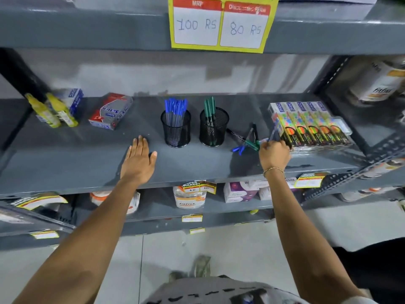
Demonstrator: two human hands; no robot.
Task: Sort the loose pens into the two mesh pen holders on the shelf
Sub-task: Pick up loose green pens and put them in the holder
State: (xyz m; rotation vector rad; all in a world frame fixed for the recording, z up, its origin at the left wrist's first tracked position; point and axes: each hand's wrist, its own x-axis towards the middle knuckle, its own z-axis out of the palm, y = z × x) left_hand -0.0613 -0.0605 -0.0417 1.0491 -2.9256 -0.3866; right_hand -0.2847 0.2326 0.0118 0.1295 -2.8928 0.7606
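Two black mesh pen holders stand side by side on the grey shelf (76, 159). The left holder (176, 131) is packed with several blue pens. The right holder (213, 128) has a few green pens. To the right of them lies a small heap of loose pens (247, 140), blue, green and black. My right hand (274, 155) is at the heap's right end, its fingers closed around a pen there. My left hand (138, 160) rests flat on the shelf, left of the blue holder, holding nothing.
A row of colourful boxed packs (311, 126) sits right beside my right hand. A staples box (110, 111) and yellow glue bottles (52, 110) stand at the left. A price sign (221, 24) hangs from the shelf above.
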